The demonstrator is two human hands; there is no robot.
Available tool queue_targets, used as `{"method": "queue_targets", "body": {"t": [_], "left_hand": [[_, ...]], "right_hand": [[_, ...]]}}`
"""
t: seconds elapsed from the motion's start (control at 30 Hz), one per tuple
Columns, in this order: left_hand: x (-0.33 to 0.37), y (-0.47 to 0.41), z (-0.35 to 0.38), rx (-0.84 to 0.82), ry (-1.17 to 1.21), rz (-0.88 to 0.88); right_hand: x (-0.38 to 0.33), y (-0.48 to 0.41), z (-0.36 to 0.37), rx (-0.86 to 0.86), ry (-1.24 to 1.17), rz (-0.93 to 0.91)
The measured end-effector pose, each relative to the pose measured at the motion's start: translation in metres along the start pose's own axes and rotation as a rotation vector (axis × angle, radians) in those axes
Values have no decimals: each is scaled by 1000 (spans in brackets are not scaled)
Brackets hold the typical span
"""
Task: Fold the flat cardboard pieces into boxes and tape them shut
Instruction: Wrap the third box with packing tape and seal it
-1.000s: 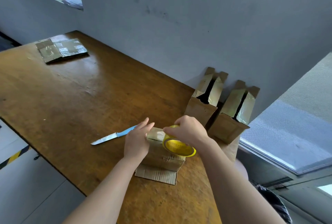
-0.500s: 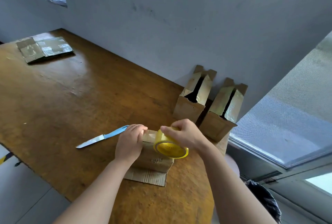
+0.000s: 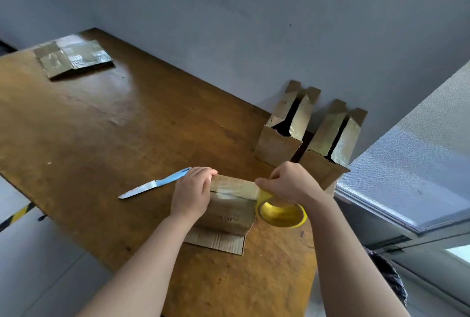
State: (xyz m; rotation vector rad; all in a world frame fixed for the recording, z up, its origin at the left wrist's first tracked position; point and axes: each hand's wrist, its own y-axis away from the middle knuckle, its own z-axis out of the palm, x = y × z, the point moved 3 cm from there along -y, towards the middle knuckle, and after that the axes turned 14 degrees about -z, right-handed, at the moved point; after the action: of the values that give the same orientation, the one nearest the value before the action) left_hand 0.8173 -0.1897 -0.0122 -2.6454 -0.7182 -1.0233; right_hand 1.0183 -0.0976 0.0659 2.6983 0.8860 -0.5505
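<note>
Plain packing workroom: a worn wooden desk (image 3: 76, 138) against a bare grey wall (image 3: 254, 24), open-topped cardboard boxes (image 3: 277, 146) at the desk's back edge, black-and-yellow hazard striping (image 3: 17, 215) on the floor (image 3: 38, 271) beside it.

Right hand (image 3: 287, 184) dragged tape roll (image 3: 281, 215) toward 3 o'clock, past box (image 3: 229, 204) edge. Left hand (image 3: 190, 192) shifted to its 9 o'clock end.

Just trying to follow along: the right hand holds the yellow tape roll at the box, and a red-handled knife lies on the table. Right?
Almost. The head view shows the knife has a blue handle, not red; the rest of what you said holds.
</note>
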Motion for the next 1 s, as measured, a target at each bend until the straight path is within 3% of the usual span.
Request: {"method": "queue_targets", "body": {"t": [0.13, 0.67, 0.77, 0.87, 1.0], "left_hand": [[0, 0, 1, -9, 14, 13], [2, 1, 0, -5, -42, 47], [12, 4, 0, 14, -268, 60], [23, 17, 13, -89, -614, -2], [44, 45, 39, -235, -652, 129]], "right_hand": [[15, 11, 14, -6, -4, 101], [26, 28, 53, 58, 54, 185], [29, 27, 55, 47, 17, 199], [31, 24, 54, 14, 6, 213], [31, 21, 53, -14, -7, 216]]}}
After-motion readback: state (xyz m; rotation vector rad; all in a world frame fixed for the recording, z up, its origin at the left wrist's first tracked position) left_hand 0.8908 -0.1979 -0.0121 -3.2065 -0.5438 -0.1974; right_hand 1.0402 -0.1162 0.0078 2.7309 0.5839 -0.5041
